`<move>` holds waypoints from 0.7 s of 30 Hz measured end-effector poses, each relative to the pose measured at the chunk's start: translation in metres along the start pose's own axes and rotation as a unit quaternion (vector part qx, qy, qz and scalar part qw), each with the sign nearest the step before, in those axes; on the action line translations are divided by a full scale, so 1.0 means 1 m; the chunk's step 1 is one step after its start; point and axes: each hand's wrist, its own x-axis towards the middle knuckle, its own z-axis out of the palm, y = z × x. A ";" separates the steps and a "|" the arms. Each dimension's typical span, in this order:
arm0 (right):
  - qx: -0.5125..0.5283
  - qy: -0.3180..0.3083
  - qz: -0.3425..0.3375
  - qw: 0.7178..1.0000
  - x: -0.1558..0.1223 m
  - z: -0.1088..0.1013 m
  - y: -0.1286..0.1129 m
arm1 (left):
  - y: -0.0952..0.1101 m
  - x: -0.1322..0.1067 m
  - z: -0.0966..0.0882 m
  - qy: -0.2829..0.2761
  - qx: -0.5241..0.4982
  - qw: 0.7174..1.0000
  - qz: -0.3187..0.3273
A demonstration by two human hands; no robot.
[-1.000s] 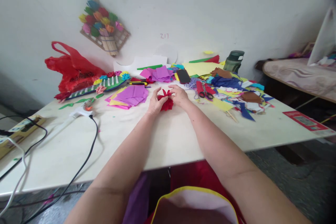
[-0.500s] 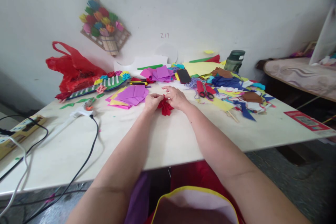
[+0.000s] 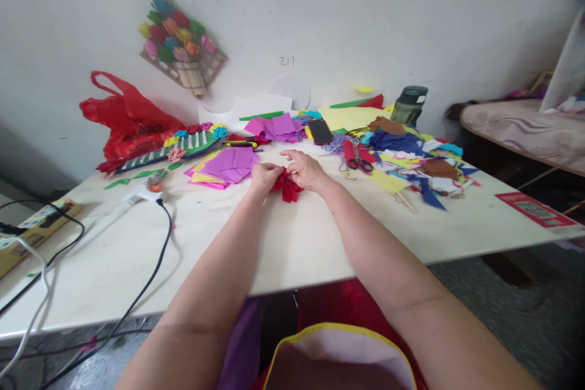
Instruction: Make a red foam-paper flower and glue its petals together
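A red crepe-paper flower (image 3: pixel 289 190) with loose, ruffled petals is between my two hands, just over the white table. My left hand (image 3: pixel 265 178) pinches its left side between thumb and fingertips. From the right, my right hand (image 3: pixel 307 171) holds the flower's upper edge, its index finger bent and raised above the other fingers. The flower's centre is partly covered by my fingers. Close to my left hand lies a stack of purple, yellow and pink paper sheets (image 3: pixel 233 166). Scissors (image 3: pixel 359 158) rest on red paper to the right of my right hand.
A hot glue gun (image 3: pixel 145 191) with a black cord lies left, near a power strip (image 3: pixel 36 228). Behind are a decorated green board (image 3: pixel 183 151), a red plastic bag (image 3: pixel 130 119) and a phone (image 3: pixel 320 132). Paper scraps (image 3: pixel 411 155) heap up right, before a dark bottle (image 3: pixel 408 106).
Both hands stay almost in place around the red flower. Its petals show slightly more spread to the right; other things lie as before.
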 end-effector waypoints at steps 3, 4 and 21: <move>0.002 0.000 -0.007 1.000 0.000 0.000 0.001 | -0.001 0.001 0.001 0.009 0.007 1.000 -0.003; 0.007 0.001 -0.010 1.000 0.000 0.000 0.001 | -0.001 0.001 0.001 0.011 0.008 1.000 -0.005; 0.114 -0.026 0.012 0.993 -0.003 -0.002 0.006 | 0.000 -0.002 0.000 -0.012 -0.047 0.998 -0.045</move>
